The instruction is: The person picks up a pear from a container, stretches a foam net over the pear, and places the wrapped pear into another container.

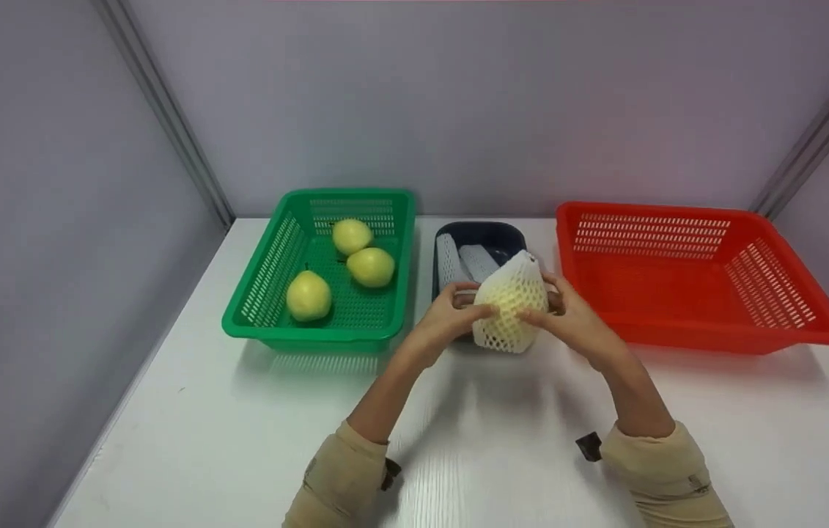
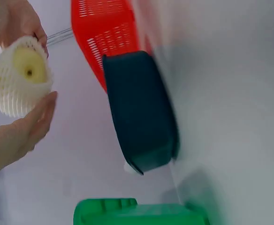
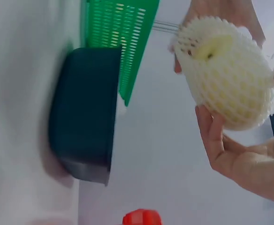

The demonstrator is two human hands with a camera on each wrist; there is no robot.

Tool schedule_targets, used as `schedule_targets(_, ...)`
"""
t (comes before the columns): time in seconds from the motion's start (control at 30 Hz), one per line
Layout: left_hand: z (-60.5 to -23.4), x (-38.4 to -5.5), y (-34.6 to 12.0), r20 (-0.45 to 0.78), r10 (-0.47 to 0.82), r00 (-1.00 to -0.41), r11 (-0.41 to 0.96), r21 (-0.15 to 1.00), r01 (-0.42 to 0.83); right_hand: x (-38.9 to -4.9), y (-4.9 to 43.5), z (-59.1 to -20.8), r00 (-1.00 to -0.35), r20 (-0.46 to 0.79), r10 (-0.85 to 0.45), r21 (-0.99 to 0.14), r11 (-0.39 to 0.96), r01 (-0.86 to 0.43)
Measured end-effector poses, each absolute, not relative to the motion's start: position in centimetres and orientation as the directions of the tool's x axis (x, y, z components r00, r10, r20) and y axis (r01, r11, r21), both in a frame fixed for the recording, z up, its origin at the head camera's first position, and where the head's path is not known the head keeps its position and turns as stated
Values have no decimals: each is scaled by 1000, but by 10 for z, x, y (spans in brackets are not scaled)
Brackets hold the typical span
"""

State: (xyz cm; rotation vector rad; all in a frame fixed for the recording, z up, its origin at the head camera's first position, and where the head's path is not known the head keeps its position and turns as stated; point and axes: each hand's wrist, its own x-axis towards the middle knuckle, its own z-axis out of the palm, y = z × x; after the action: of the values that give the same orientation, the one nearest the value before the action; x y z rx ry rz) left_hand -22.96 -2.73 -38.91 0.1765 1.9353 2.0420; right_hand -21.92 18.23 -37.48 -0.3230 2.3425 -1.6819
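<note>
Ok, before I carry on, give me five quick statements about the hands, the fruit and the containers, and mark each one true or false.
1. The left hand and the right hand hold one fruit in a white foam net. True.
2. The dark box stands between the green basket and the red basket. True.
3. Five fruits lie in the green basket. False: three yellow fruits lie there.
4. The dark box is empty. False: white foam pieces lie in it.
5. The foam net hides the held fruit completely. False: the left wrist view shows one end bare.
</note>
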Motion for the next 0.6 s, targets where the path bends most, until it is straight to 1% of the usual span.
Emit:
schedule_targets(0.07, -386, -234, -23, -114, 292, -950, -118, 981, -154, -222, 180, -369, -962, -48, -268, -960, 279, -29)
schedule_targets(0.17, -386, -239, -19, -103, 273, -957, -245, 954, -172, -226, 179, -364, -975, -1, -220, -973, 226, -50)
schedule_targets(0.3, -388, -244, -17, -81, 251, -965, -443, 876, -189, -230, 179, -362, -974, 65, -217, -989, 116, -92)
schedule_targets(0.37, -389, -245, -15, -65, 252, -966, -510, 839, -189, -231, 180, -363, -971, 91, -220, -991, 74, -110)
schedule_targets(0.43, -390, -245, -13, -43, 255, -966, -544, 820, -180, -233, 183, -364, -971, 106, -215, -991, 52, -120)
schedule_targets(0.6, -394, -245, -7, -32, 242, -970, -533, 831, -161, -236, 186, -368, -977, 102, -185, -988, 98, -122)
